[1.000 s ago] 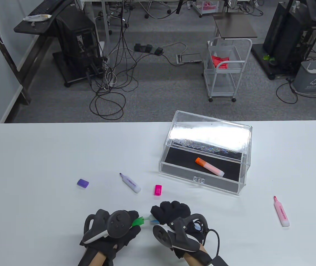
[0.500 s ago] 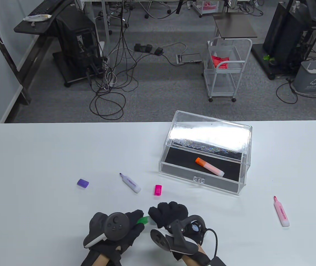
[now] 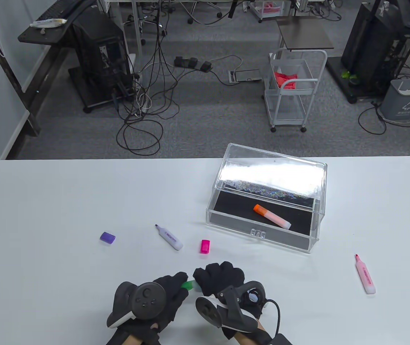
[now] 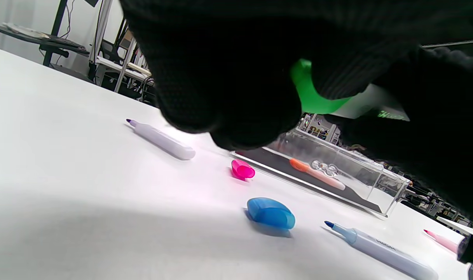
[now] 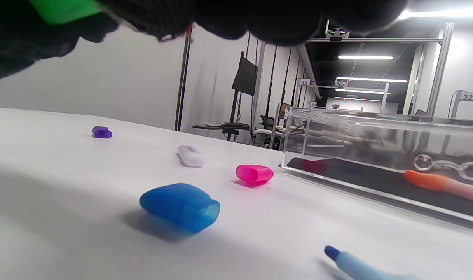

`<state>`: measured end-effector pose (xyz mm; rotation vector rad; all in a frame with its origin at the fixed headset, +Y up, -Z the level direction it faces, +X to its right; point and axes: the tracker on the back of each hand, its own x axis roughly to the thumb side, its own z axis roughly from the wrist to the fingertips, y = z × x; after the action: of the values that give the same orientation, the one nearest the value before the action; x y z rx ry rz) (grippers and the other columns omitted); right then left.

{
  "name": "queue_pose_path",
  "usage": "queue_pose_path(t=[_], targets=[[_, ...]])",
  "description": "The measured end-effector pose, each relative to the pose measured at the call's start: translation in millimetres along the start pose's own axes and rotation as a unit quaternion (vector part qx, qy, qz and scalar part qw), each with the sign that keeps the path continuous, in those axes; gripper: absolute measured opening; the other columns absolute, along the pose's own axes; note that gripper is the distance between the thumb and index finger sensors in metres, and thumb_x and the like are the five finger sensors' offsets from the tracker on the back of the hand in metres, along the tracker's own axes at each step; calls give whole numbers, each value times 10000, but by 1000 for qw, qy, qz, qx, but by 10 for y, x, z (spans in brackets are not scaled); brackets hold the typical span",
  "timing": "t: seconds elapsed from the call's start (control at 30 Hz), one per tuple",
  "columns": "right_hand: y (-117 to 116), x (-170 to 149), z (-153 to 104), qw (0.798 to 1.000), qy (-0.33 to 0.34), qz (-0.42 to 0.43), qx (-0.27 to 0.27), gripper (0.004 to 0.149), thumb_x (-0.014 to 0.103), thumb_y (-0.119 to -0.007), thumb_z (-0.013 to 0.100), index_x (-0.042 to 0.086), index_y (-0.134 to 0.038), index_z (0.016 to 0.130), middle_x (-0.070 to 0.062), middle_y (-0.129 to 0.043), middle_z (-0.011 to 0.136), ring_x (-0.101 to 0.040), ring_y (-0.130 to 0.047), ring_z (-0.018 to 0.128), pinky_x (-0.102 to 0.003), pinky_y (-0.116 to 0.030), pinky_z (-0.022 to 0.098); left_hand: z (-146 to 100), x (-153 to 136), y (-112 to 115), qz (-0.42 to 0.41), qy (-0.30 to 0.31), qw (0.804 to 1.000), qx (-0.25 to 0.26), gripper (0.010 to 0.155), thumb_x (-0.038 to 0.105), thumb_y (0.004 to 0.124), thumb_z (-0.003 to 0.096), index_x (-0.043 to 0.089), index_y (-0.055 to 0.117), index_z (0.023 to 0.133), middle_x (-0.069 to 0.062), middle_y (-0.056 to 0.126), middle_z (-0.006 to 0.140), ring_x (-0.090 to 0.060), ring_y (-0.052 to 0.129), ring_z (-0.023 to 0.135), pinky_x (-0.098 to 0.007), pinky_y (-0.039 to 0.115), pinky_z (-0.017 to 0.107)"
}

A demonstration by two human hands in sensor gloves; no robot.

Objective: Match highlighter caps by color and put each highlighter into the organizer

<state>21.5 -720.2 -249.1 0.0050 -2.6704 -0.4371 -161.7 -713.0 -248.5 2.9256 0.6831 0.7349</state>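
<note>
Low at the table's front edge, my left hand [image 3: 178,286] pinches a green cap [image 3: 187,285]. My right hand [image 3: 205,279] grips the pale green highlighter [image 4: 370,109], and the cap sits against its end. Under the hands lie a blue cap [image 4: 270,212] and an uncapped blue highlighter [image 4: 380,249]. Further out are a purple cap [image 3: 107,237], an uncapped purple highlighter [image 3: 169,237] and a pink cap [image 3: 205,246]. An uncapped pink highlighter [image 3: 365,274] lies at the right. The clear organizer [image 3: 226,224] holds a capped orange highlighter [image 3: 272,216].
The organizer's clear lid [image 3: 273,172] stands raised at the box's far side. Beyond the table's far edge are a white cart [image 3: 295,90], floor cables and a grey bin [image 3: 404,100]. Bare white tabletop spreads left of the purple cap.
The two hands have closed together. The green cap has slid further toward the right hand, and the pale barrel between them no longer shows in the table view.
</note>
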Motion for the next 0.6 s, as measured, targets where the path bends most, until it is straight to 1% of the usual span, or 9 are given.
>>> queue_pose_path(t=[0.07,0.13,0.27,0.3,0.4,0.47,0.57,0.6], targets=[[1,-12,17,1000,-4,5,-6,478,319,-758,423,289,-624,881,-27,-737,817,-248,-796,639,-529,-730,466,0,-27,-8,-8,-2,1000,14,548,425,769,604,137,731,1069,-115,916,875,-211,1101,670,-396,973,564],[-13,-26,34,1000,-20,11,2,479,332,-747,430,297,-612,888,-21,-737,820,-241,-803,642,-526,-730,471,2,-49,-18,-20,-11,999,23,568,444,758,609,138,703,1084,-103,895,901,-219,1082,704,-402,953,591],[-50,-122,58,998,-47,38,17,496,342,-726,438,301,-585,911,-23,-727,842,-246,-796,667,-530,-709,501,-12,-81,-43,-16,-20,999,32,691,532,718,607,132,570,1151,-101,796,1012,-284,1003,832,-456,872,667],[-54,-148,59,998,-53,37,20,500,343,-720,439,298,-579,917,-26,-722,848,-250,-792,674,-532,-705,506,-20,-93,-51,-4,-25,999,35,711,547,698,608,139,533,1166,-101,757,1047,-310,965,878,-481,836,691],[-48,-332,63,995,-88,44,23,508,348,-708,442,297,-568,928,-32,-709,865,-256,-780,691,-535,-693,519,-61,-185,-70,71,-50,996,16,740,585,656,607,192,442,1197,-86,639,1146,-378,812,1048,-566,716,772],[-22,-520,63,988,-130,81,24,514,343,-704,444,288,-566,936,-46,-698,876,-273,-764,702,-547,-673,529,-100,-301,-72,127,-77,989,2,753,600,642,608,214,401,1208,-78,567,1196,-407,698,1132,-607,648,800],[6,-689,88,982,-157,99,23,517,333,-704,446,279,-567,943,-62,-688,886,-292,-749,709,-560,-651,536,-129,-443,-80,163,-105,981,-9,771,610,632,606,239,344,1217,-71,441,1250,-427,505,1206,-636,538,829],[30,-795,119,981,-169,89,21,520,334,-702,447,280,-565,945,-63,-686,888,-293,-747,712,-561,-648,537,-138,-505,-87,174,-118,977,-17,778,615,626,606,242,323,1218,-73,394,1261,-433,449,1214,-637,511,834]])
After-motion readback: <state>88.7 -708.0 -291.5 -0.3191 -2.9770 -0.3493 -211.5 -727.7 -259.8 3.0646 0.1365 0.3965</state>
